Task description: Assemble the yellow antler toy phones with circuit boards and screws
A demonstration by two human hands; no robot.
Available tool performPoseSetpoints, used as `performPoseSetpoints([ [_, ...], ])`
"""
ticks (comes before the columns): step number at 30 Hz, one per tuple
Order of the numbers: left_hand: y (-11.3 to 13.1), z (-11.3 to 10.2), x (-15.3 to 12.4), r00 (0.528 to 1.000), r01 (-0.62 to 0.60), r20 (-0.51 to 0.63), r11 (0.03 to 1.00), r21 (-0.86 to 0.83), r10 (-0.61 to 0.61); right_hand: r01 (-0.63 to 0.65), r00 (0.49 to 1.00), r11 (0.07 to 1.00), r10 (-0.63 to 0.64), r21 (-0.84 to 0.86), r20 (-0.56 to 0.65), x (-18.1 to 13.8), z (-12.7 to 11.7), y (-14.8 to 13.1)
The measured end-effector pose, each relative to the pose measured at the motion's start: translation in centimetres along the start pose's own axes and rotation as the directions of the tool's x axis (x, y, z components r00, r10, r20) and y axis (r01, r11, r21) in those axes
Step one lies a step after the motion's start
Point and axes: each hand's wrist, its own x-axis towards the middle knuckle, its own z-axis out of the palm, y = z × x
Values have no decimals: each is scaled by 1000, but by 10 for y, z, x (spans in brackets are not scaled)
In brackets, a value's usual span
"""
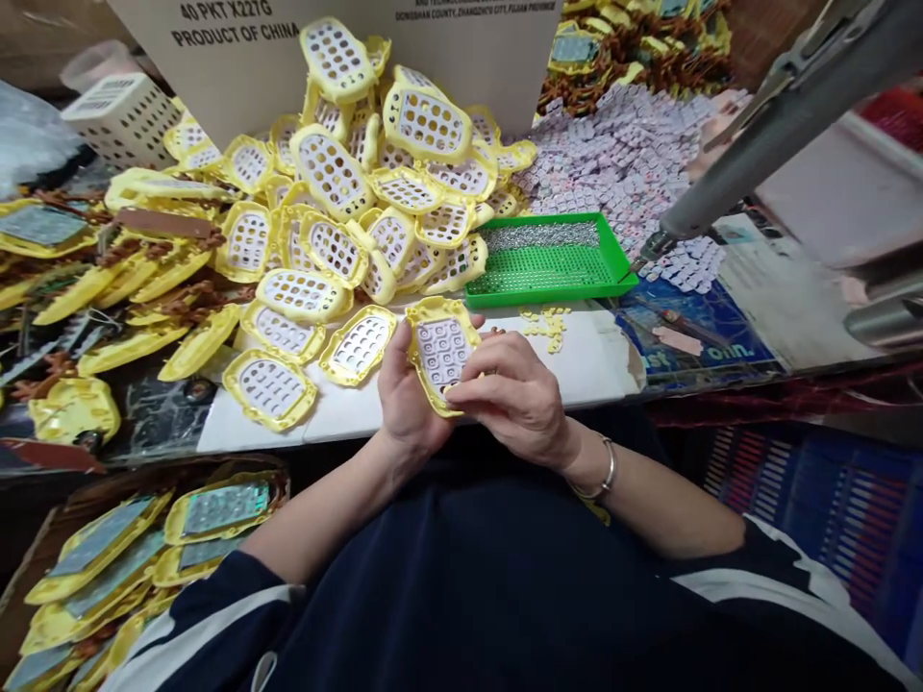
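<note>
My left hand [411, 399] grips a yellow plastic shell [441, 346] from below and the left side, its thumb along the edge. White button pieces fill most of the openings in the shell. Over the shell's lower right part, my right hand [515, 399] has thumb and fingers pinched together at the lower row. Whatever lies between those fingertips is too small or hidden to name. Similar yellow shells with white perforated panels lie just left of my hands, one nearest shell [359, 346] close to my left thumb. Small yellow pieces [546, 329] are scattered right of my hands.
A pile of yellow shells [336, 173] leans against a printed carton [461, 58]. Behind my hands stands a green tray [552, 288] with small metal parts. White button pieces [620, 144] are heaped at right, beneath an electric screwdriver [764, 125]. Shells with circuit boards [223, 505] fill a lower box.
</note>
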Motion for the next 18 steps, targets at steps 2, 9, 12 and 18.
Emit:
performPoseSetpoints([
  [2, 1, -2, 0, 1000, 8, -2, 1000, 3, -8, 4, 999, 995, -1, -95, 35, -2, 4, 1],
  [9, 4, -6, -2, 998, 61, 2, 998, 10, -61, 8, 978, 951, 57, -310, 199, 1, -5, -6],
  [12, 3, -6, -2, 999, 42, 9, 999, -5, -42, 133, 978, 913, -59, -386, 198, 3, -4, -9],
  [18, 8, -11, -2, 999, 12, -52, 1000, 7, -12, 226, 933, 917, -107, -330, 343, 8, -3, -8],
])
